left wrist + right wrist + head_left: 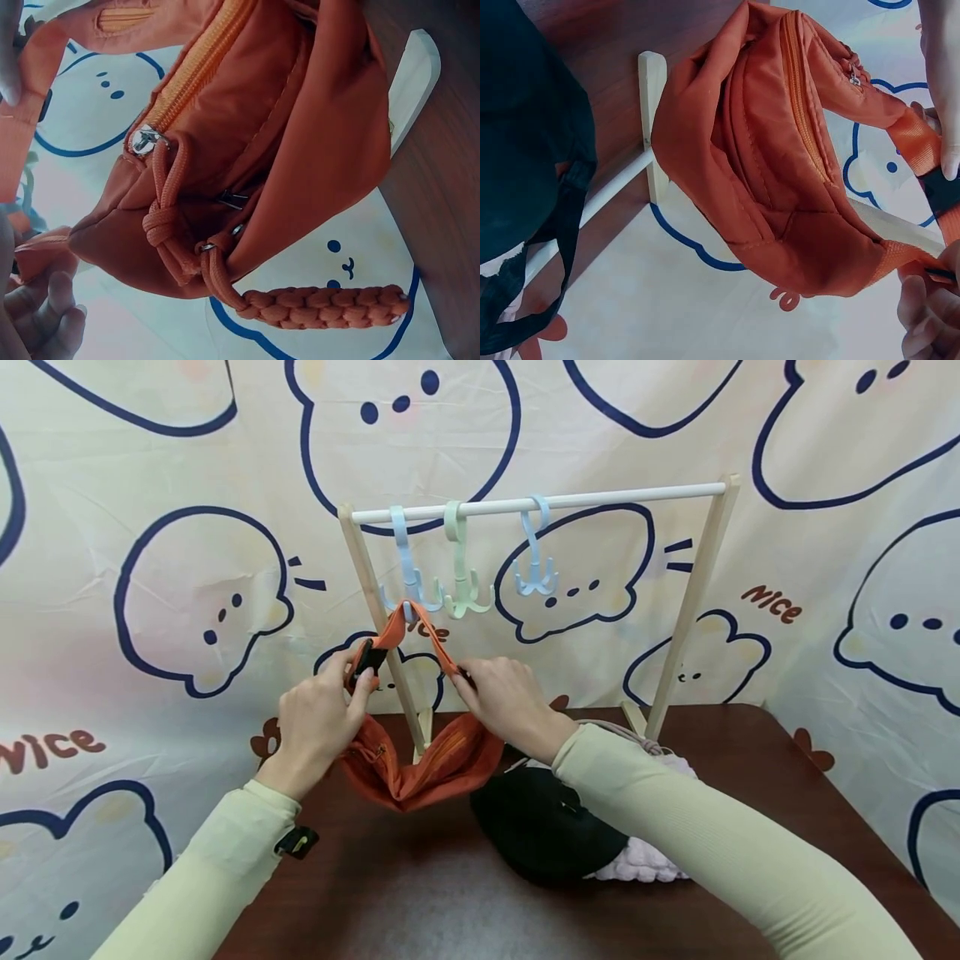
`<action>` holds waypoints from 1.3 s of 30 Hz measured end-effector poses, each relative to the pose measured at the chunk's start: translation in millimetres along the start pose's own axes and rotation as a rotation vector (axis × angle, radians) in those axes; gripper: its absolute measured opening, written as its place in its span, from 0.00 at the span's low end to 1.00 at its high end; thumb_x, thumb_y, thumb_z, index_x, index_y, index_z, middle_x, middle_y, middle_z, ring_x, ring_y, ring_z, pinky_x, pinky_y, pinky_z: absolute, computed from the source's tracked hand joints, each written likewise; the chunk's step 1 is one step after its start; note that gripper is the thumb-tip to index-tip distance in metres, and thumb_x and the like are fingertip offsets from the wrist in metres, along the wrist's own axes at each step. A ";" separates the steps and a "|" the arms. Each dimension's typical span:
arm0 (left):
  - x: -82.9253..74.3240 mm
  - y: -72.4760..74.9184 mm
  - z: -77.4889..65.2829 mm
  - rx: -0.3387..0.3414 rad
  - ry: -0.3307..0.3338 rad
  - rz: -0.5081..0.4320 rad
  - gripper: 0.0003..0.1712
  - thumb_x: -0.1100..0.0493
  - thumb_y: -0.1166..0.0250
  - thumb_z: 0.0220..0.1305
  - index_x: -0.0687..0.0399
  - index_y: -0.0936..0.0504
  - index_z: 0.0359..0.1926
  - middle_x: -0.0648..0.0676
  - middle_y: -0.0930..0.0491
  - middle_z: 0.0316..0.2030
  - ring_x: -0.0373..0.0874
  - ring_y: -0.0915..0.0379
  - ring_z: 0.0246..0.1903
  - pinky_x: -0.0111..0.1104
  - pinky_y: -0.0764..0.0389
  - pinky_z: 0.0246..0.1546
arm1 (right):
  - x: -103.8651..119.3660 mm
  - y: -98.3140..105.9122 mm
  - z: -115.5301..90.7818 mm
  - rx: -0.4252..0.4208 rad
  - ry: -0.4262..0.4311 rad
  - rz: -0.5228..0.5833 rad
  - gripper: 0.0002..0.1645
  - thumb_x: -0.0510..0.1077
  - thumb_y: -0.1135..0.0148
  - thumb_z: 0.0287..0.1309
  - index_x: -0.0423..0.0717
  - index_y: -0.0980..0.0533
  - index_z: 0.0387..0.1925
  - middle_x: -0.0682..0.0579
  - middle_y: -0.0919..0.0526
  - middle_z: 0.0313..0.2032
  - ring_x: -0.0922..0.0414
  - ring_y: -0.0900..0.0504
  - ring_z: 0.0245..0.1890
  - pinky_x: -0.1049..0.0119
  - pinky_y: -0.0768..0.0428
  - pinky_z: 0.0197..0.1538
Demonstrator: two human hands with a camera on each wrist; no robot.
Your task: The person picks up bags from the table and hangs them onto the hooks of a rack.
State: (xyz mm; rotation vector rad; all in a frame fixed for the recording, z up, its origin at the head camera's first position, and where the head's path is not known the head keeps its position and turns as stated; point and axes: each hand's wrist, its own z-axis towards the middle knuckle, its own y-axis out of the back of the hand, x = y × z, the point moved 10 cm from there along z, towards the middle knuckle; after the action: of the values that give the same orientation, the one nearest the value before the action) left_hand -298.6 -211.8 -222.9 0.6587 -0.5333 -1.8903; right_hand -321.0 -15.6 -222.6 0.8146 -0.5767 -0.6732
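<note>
An orange waist bag (450,768) hangs by its strap (433,639), whose top loops over a prong of the left blue hook hanger (407,560). My left hand (318,718) grips the strap's left side at a black buckle (369,660). On the opposite side, my right hand (513,697) pinches the strap, covering part of it. The bag sags between both hands, above the table. Its orange zipper (799,97) and a braided cord pull (322,306) show in the wrist views.
A green hook hanger (461,564) and another blue one (535,568) hang from the white rod (622,495) of a wooden-legged rack. Under my right forearm, a black bag (540,827) and a fluffy lilac item (647,864) lie on the brown table (405,893). A printed cloth stands behind.
</note>
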 end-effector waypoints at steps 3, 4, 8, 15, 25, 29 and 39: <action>-1.4 -2.4 -0.1 0.003 -0.004 -0.002 0.20 0.53 0.38 0.71 0.61 0.21 0.56 0.59 0.23 0.18 0.48 0.38 0.10 0.35 0.43 0.13 | -0.6 0.6 -0.1 -0.009 0.006 -0.008 0.13 0.48 0.44 0.74 0.47 0.18 0.36 0.55 0.20 0.20 0.60 0.28 0.19 0.69 0.35 0.22; -1.8 -3.2 -0.2 0.004 -0.004 -0.003 0.20 0.53 0.37 0.71 0.61 0.21 0.56 0.58 0.24 0.17 0.47 0.38 0.10 0.35 0.43 0.14 | -0.7 0.7 -0.1 -0.009 0.007 -0.011 0.13 0.48 0.44 0.73 0.47 0.18 0.36 0.55 0.20 0.20 0.60 0.28 0.19 0.69 0.35 0.22; -4.3 -6.4 0.2 0.012 -0.010 -0.006 0.18 0.53 0.37 0.71 0.60 0.21 0.54 0.56 0.26 0.14 0.46 0.39 0.10 0.35 0.43 0.14 | -1.6 0.5 0.3 -0.006 0.007 -0.019 0.12 0.48 0.43 0.73 0.47 0.18 0.37 0.54 0.20 0.21 0.60 0.28 0.19 0.69 0.35 0.22; -7.3 -11.6 1.8 0.029 -0.010 -0.016 0.17 0.53 0.38 0.71 0.61 0.21 0.53 0.55 0.27 0.13 0.45 0.38 0.10 0.35 0.42 0.14 | -3.2 -2.5 1.3 0.005 0.004 -0.024 0.12 0.48 0.43 0.73 0.47 0.17 0.41 0.54 0.18 0.23 0.60 0.26 0.19 0.69 0.34 0.22; -12.0 -18.4 4.3 0.051 -0.014 -0.034 0.17 0.52 0.37 0.71 0.60 0.19 0.52 0.56 0.22 0.16 0.45 0.35 0.11 0.34 0.41 0.14 | -5.1 -8.0 0.7 0.022 -0.011 -0.041 0.13 0.49 0.45 0.74 0.48 0.17 0.45 0.53 0.14 0.27 0.58 0.21 0.23 0.62 0.25 0.25; -13.4 -20.2 4.9 0.058 -0.011 -0.037 0.15 0.51 0.37 0.70 0.59 0.17 0.46 0.54 0.25 0.14 0.45 0.35 0.11 0.34 0.42 0.14 | -5.3 -10.6 -0.2 0.032 -0.010 -0.067 0.14 0.49 0.46 0.75 0.47 0.18 0.48 0.51 0.13 0.30 0.56 0.18 0.25 0.59 0.22 0.28; -11.8 -27.3 4.0 0.076 0.001 -0.045 0.16 0.50 0.36 0.70 0.61 0.17 0.41 0.55 0.25 0.15 0.44 0.36 0.11 0.33 0.43 0.13 | -6.2 -14.1 -0.4 0.035 -0.026 -0.056 0.16 0.49 0.44 0.74 0.47 0.18 0.53 0.51 0.12 0.34 0.57 0.18 0.26 0.60 0.21 0.29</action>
State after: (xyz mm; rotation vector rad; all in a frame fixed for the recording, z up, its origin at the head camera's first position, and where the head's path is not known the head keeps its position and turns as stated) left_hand -315.9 -190.2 -234.6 0.7262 -0.5964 -1.9196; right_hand -329.2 -18.1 -235.4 0.8586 -0.5926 -0.7273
